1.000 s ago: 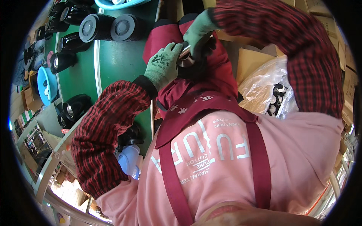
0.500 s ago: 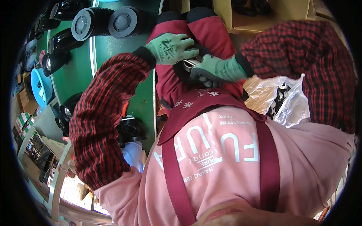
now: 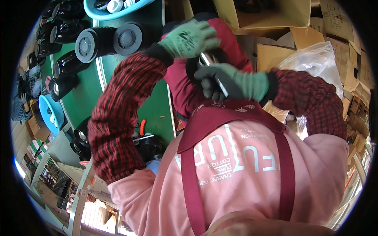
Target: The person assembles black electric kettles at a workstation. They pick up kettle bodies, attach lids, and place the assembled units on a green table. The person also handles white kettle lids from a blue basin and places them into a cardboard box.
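In my lap, over the dark red apron, lies a black round part (image 3: 191,70), largely hidden by my hands. My left hand (image 3: 191,39), in a green glove, curves over its far side with the fingers bent down around it; the thumb is out of sight. My right hand (image 3: 236,82), in a green glove with dark grey fingers, is closed around a shiny metal bar-like tool (image 3: 223,88). One end of the tool shows above the fist over the black part, the other below it. Whether the tool touches the part I cannot tell.
On the green table (image 3: 118,82) to the left stand black ribbed cylinders (image 3: 128,38), glossy black housings (image 3: 65,65) and a blue basin (image 3: 118,15) with white parts. An orange-handled tool (image 3: 142,127) lies nearer. Open cardboard boxes (image 3: 271,31) and clear plastic (image 3: 315,59) are at the right.
My right hand has turned, and more of the metal tool shows on both sides of the fist. My left hand has moved slightly up and its fingers have straightened somewhat. The view has shifted.
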Demonstrator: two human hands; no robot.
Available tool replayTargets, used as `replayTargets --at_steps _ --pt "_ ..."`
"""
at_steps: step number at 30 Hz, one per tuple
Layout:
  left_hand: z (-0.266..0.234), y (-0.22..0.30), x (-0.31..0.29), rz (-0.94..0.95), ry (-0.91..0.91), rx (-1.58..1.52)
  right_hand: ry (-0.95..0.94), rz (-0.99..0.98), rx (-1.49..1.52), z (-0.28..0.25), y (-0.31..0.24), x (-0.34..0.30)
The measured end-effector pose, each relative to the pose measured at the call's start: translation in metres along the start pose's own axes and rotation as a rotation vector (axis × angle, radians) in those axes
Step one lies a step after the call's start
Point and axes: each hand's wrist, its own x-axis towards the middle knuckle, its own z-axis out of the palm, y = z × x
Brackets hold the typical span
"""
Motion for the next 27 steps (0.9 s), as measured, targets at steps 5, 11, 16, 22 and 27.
replayTargets --at_steps 5,11,16,22,27 --pt "0.022 0.044 -0.077 -0.892 0.754 -0.446 0.022 -0.304 -0.222 -0.046 -0.038 -0.055" --pt "0.056 0.147 -0.066 -0.794 0.687 -0.951 -0.191 -0.636 -0.063 -0.097 -0.061 -0.035" --pt "0.052 0.178 -0.043 -0.829 0.747 -0.814 0.090 -0.627 -0.506 -0.073 -0.052 -0.040" --pt "0.023 0.233 -0.099 -0.953 1.194 -0.465 1.060 -1.190 -1.771 -0.052 -0.075 -0.028" --pt "-0.001 0.271 -0.155 -1.099 1.322 -0.125 0.326 -0.889 -1.603 -0.004 -0.072 0.041"
